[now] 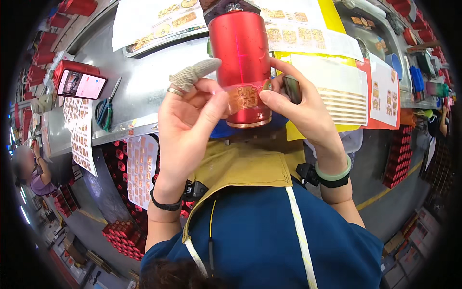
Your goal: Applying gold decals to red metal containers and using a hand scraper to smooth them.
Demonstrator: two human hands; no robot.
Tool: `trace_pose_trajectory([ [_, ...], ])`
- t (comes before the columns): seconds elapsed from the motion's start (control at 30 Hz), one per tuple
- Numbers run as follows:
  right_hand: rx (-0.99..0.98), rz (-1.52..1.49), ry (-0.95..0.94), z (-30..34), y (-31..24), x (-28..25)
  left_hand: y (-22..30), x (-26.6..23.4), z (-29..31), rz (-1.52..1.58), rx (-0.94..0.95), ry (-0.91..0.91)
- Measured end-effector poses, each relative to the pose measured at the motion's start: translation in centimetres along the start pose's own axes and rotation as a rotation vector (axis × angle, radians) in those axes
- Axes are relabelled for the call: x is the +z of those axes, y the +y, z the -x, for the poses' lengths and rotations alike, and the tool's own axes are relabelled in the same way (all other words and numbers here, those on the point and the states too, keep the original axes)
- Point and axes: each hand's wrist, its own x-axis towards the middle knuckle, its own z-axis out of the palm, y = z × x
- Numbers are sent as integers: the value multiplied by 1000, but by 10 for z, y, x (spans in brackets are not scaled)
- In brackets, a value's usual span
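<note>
A glossy red metal cylinder (pixel 239 45) is held on a fixture in front of me, with a thin bright line running down its face. Across its lower part lies a gold-patterned decal strip (pixel 246 97). My left hand (pixel 179 123) pinches the strip's left end between thumb and finger; a grey cloth finger cover (pixel 195 73) wraps its index finger. On the right side, my right hand (pixel 310 108) presses its thumb at the strip's other end. Tucked in that hand is a small dark flat piece (pixel 292 88), its kind unclear.
Decal sheets (pixel 161 21) lie behind the cylinder, and a gold-striped sheet (pixel 337 96) rests on yellow card to the right. At left are scissors (pixel 104 113) and a phone (pixel 82 85) propped on a red object. Red cylinders (pixel 122 236) are stacked on the floor.
</note>
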Motion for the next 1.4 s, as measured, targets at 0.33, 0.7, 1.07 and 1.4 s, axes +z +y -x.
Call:
trace_pose_trajectory([
  [0.33, 2, 29, 2, -4, 0, 0, -22, -19, -4, -51, -81, 27],
  [0.7, -4, 22, 18, -3, -2, 3, -22, -17, -3, -7, -80, 25],
  [1.07, -13, 3, 26, -3, 1, 3, -27, -14, -4, -12, -64, 31],
  [1.4, -29, 42, 24, -2, 2, 6, -32, -15, -5, -24, -73, 66],
])
